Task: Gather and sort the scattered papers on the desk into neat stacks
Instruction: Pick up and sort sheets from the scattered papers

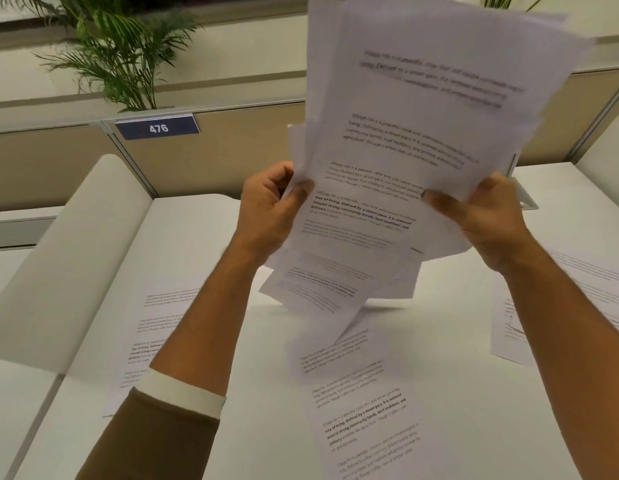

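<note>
Both my hands hold up a loose, uneven bunch of printed white papers [415, 140] above the white desk [252, 427]. My left hand [271, 206] grips the bunch's left edge and my right hand [481, 216] grips its right edge. The sheets stand nearly upright, with lower sheets [322, 285] hanging out of line, their bottom edges close to or touching the desk. One printed sheet [363, 420] lies flat on the desk near me. Another sheet [152, 327] lies at the left, partly under my left arm. More sheets [575, 289] lie at the right, partly under my right arm.
A curved white divider panel [69, 258] rises along the desk's left side. Behind the desk stands a beige partition with a blue sign reading 476 [158, 127] and a green plant [124, 53] above it. Another white panel [606, 150] stands at the far right.
</note>
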Demonstrator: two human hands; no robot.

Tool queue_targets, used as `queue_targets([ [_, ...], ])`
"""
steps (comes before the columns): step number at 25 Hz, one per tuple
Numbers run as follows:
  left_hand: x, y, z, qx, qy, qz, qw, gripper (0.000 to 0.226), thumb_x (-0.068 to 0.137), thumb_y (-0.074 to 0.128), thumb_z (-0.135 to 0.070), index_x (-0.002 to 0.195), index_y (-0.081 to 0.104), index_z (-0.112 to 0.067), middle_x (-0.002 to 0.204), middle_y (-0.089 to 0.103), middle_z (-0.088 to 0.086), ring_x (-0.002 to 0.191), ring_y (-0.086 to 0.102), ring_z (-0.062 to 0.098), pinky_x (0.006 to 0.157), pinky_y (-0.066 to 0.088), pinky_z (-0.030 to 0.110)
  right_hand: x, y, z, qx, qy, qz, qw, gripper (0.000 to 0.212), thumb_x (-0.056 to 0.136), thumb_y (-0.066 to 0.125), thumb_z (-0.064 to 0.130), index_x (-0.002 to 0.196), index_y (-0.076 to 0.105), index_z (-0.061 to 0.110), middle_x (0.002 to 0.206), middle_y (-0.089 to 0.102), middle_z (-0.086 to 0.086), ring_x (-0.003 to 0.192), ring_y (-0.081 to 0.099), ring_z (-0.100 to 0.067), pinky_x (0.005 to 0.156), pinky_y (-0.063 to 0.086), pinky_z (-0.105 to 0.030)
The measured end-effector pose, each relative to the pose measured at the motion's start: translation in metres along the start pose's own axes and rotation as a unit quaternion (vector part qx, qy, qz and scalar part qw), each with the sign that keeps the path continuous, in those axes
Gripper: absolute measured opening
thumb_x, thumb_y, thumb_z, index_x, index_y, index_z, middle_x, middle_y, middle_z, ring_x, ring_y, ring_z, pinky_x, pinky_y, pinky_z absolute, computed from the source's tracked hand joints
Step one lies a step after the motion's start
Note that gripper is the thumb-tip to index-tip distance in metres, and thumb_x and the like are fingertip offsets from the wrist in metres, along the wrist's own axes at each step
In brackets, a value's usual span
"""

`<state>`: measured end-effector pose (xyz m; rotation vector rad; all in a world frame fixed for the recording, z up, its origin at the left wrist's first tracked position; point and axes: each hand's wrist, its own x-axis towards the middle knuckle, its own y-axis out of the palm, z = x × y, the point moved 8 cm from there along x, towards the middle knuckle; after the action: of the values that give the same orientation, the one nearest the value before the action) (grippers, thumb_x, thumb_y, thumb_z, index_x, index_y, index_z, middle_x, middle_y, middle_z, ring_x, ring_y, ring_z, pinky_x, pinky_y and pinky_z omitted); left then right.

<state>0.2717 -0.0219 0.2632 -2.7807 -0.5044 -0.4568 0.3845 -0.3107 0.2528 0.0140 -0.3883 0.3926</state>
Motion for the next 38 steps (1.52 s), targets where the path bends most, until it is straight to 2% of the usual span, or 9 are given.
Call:
queue_targets([
  [7, 0.010, -0.005, -0.067, 0.072, 0.129, 0.000, 0.989, 0.014, 0.107, 0.061, -0.007, 0.118, 0.068, -0.002, 0.111, 0.077, 0.014, 0.100, 0.080, 0.024, 0.086, 0.068, 0.043, 0.003, 0.000, 0.042, -0.039, -0.051, -0.051, 0.997, 0.029, 0.088, 0.081, 0.007, 0.105, 0.073, 0.029, 0.103, 0.077, 0.028, 0.090, 0.073, 0.000, 0.079, 0.061, -0.019],
  [13, 0.014, -0.016, -0.110, -0.033, 0.187, -0.015, 0.982, 0.011, 0.103, 0.066, -0.003, 0.109, 0.067, -0.012, 0.110, 0.080, 0.008, 0.103, 0.080, 0.030, 0.087, 0.067, 0.048, 0.004, -0.003, 0.105, -0.041, -0.175, -0.069, 0.981, 0.031, 0.094, 0.075, 0.006, 0.111, 0.070, 0.031, 0.112, 0.077, 0.024, 0.105, 0.072, -0.010, 0.099, 0.060, -0.043],
  [16, 0.014, -0.023, -0.119, -0.087, 0.193, -0.014, 0.977, 0.014, 0.101, 0.066, 0.005, 0.107, 0.066, -0.008, 0.105, 0.083, -0.003, 0.099, 0.080, 0.023, 0.085, 0.065, 0.039, 0.003, -0.002, 0.121, -0.020, -0.207, -0.036, 0.977, 0.035, 0.096, 0.073, 0.005, 0.114, 0.074, 0.036, 0.119, 0.077, 0.019, 0.110, 0.072, -0.016, 0.100, 0.058, -0.043],
  [21, 0.014, -0.027, -0.111, -0.126, 0.176, 0.000, 0.976, 0.013, 0.101, 0.066, 0.003, 0.111, 0.067, -0.007, 0.109, 0.083, -0.002, 0.101, 0.079, 0.022, 0.088, 0.064, 0.037, 0.004, 0.001, 0.111, -0.010, -0.165, -0.028, 0.986, 0.031, 0.093, 0.078, 0.009, 0.105, 0.079, 0.038, 0.112, 0.079, 0.021, 0.100, 0.074, -0.009, 0.093, 0.061, -0.034],
  [25, -0.007, -0.011, -0.060, -0.112, 0.066, 0.037, 0.991, 0.017, 0.104, 0.062, 0.001, 0.119, 0.066, -0.006, 0.114, 0.082, -0.002, 0.109, 0.079, 0.025, 0.090, 0.065, 0.038, -0.009, 0.009, 0.076, 0.004, -0.090, -0.040, 0.995, 0.036, 0.094, 0.074, 0.003, 0.097, 0.083, 0.038, 0.101, 0.080, 0.024, 0.090, 0.074, -0.001, 0.083, 0.060, -0.023],
  [28, -0.025, 0.002, -0.033, -0.088, 0.009, 0.014, 0.996, 0.024, 0.102, 0.064, 0.003, 0.125, 0.067, -0.004, 0.113, 0.081, -0.007, 0.108, 0.079, 0.022, 0.093, 0.066, 0.045, -0.017, 0.019, 0.055, -0.041, -0.051, -0.030, 0.997, 0.025, 0.095, 0.072, 0.000, 0.110, 0.075, 0.020, 0.096, 0.078, 0.031, 0.086, 0.075, 0.002, 0.077, 0.060, -0.018],
  [32, -0.024, -0.006, -0.050, -0.120, 0.064, -0.002, 0.991, 0.024, 0.104, 0.064, -0.004, 0.127, 0.068, -0.009, 0.121, 0.081, -0.004, 0.112, 0.078, 0.026, 0.091, 0.066, 0.046, -0.014, 0.017, 0.081, -0.077, -0.110, -0.038, 0.990, 0.022, 0.098, 0.070, 0.004, 0.118, 0.068, 0.013, 0.103, 0.075, 0.036, 0.096, 0.073, 0.006, 0.086, 0.060, -0.019],
  [35, -0.019, -0.011, -0.056, -0.179, 0.067, 0.033, 0.981, 0.029, 0.105, 0.059, 0.000, 0.133, 0.063, -0.005, 0.128, 0.078, 0.002, 0.117, 0.074, 0.030, 0.096, 0.063, 0.050, -0.009, 0.011, 0.101, -0.114, -0.152, -0.011, 0.982, 0.026, 0.097, 0.074, 0.021, 0.122, 0.069, 0.017, 0.120, 0.075, 0.016, 0.111, 0.072, -0.007, 0.094, 0.061, -0.035],
  [38, -0.027, -0.009, -0.040, -0.170, 0.028, 0.030, 0.985, 0.032, 0.104, 0.057, -0.001, 0.135, 0.061, -0.006, 0.129, 0.077, 0.004, 0.118, 0.073, 0.032, 0.098, 0.062, 0.054, -0.008, 0.007, 0.084, -0.128, -0.102, 0.002, 0.986, 0.036, 0.088, 0.083, 0.028, 0.121, 0.071, 0.021, 0.121, 0.075, 0.005, 0.111, 0.073, -0.020, 0.093, 0.062, -0.047],
])
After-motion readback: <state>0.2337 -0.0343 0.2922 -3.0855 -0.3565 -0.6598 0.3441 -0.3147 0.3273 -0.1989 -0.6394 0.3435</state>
